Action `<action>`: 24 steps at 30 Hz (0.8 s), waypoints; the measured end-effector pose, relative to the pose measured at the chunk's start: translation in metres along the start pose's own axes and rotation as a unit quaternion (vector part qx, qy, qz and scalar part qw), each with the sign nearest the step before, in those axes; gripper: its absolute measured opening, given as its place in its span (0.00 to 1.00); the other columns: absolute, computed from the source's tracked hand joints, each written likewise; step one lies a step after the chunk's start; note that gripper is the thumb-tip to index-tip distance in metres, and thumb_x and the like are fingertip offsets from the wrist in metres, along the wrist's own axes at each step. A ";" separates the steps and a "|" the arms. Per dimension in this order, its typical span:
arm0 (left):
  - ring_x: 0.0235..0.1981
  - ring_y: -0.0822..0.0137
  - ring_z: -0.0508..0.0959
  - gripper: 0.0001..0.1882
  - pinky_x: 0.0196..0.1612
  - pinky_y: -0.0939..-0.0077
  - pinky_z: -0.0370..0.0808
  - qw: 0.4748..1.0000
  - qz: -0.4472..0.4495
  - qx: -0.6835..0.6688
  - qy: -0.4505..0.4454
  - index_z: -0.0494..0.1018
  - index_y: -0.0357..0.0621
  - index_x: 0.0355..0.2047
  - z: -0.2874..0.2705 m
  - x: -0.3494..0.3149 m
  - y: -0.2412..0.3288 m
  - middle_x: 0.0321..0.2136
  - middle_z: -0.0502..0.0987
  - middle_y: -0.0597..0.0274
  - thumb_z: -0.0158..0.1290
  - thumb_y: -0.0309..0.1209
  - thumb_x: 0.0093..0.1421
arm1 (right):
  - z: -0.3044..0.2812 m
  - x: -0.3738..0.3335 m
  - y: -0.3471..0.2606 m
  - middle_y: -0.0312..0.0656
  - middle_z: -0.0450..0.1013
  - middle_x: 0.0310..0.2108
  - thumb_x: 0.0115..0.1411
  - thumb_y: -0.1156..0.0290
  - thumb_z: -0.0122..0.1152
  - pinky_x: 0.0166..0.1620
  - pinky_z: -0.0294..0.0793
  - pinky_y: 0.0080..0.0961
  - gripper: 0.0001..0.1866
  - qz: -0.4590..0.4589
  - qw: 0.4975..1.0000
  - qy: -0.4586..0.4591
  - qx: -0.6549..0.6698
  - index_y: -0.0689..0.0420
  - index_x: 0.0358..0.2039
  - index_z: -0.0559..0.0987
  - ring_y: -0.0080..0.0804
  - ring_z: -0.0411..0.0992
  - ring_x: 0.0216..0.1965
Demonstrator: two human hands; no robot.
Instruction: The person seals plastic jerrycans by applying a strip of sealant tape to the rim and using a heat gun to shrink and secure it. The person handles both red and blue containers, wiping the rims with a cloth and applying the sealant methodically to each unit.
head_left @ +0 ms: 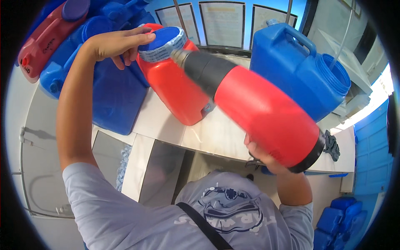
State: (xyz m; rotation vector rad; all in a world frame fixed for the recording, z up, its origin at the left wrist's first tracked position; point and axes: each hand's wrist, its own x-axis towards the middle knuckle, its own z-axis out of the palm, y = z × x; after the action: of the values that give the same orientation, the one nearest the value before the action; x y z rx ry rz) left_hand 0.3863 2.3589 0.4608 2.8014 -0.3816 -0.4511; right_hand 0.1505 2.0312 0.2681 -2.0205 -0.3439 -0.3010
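Observation:
My right hand (268,156) grips a red heat gun (266,112) by its handle, mostly hidden under the body. The metal nozzle points at the plastic band (164,49) around the blue cap (166,36) of a red water jug (173,89). It sits right beside the band; I cannot tell if they touch. The jug stands tilted on the white tiled counter (200,135). My left hand (118,43) is closed at the top of the jug, thumb on the cap's edge, with other fingers curled down beside it.
Blue jugs (114,96) and another red jug (46,41) crowd the left. At right stands an open-mouthed blue jug (287,62) with a thin hose (342,37) in it. A dark cloth (332,146) lies on the counter's right end. Framed papers (223,23) line the back.

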 end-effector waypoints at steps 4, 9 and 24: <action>0.38 0.60 0.80 0.47 0.42 0.65 0.80 0.993 -0.029 0.107 0.039 0.51 0.46 0.71 -0.008 0.001 0.014 0.35 0.76 0.51 0.43 0.66 0.63 | -0.004 -0.001 0.025 0.32 0.71 0.28 0.57 0.74 0.64 0.35 0.68 0.21 0.04 0.052 0.991 0.035 0.118 0.58 0.31 0.77 0.20 0.68 0.30; 0.64 0.55 0.66 0.35 0.66 0.66 0.60 0.960 0.240 0.052 0.133 0.53 0.47 0.70 0.008 0.049 -0.003 0.62 0.66 0.44 0.41 0.53 0.71 | 0.007 0.002 -0.001 0.32 0.72 0.28 0.56 0.75 0.65 0.36 0.69 0.21 0.04 -0.024 0.998 0.051 0.003 0.57 0.32 0.78 0.21 0.69 0.31; 0.64 0.57 0.66 0.33 0.67 0.66 0.57 0.946 0.299 0.077 0.096 0.51 0.46 0.71 0.013 0.073 0.017 0.59 0.70 0.46 0.38 0.50 0.72 | 0.001 0.026 -0.024 0.34 0.75 0.29 0.55 0.82 0.65 0.36 0.73 0.23 0.10 -0.162 0.983 0.082 0.018 0.60 0.38 0.79 0.22 0.73 0.31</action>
State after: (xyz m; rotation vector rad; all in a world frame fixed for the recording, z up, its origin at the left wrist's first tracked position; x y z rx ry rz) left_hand 0.4450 2.3181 0.4345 2.6443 -1.2116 -0.0092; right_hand 0.1658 2.0458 0.2963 -1.8851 -0.5710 -0.6537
